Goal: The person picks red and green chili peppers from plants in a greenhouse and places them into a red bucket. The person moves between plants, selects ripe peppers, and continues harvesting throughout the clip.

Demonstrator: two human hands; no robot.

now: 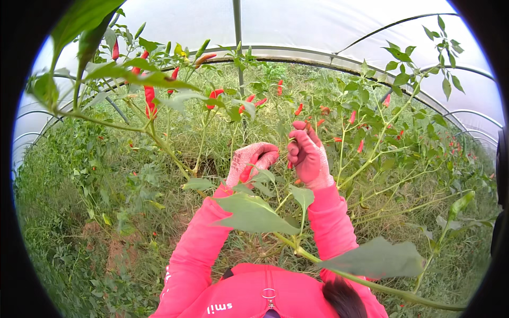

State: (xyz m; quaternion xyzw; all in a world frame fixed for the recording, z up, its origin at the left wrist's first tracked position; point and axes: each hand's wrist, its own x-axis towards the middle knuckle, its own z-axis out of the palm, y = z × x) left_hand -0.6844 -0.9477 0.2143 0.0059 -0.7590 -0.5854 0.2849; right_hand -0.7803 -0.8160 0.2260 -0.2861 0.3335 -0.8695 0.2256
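Both hands wear pinkish-white work gloves with dirt stains and are raised in front of my chest among chili plants. My left hand (pixel 254 159) is curled with its fingers bent inward, and a red chili pepper (pixel 246 173) shows against its palm side. Close beside it, my right hand (pixel 309 157) has its fingers folded, with a thin green stem between them. Below those fingers the tip of another red chili pepper (pixel 290 164) sticks out. A chili leaf (pixel 254 214) in the foreground covers part of the left wrist and sleeve.
A thick green chili branch (pixel 366 282) crosses low in front of my body. Red chilies (pixel 150 101) hang at the upper left, and a leafy plant (pixel 373 155) spreads at the right. A metal post (pixel 237 39) rises ahead under the plastic tunnel cover (pixel 298 24). Dry grass covers the ground.
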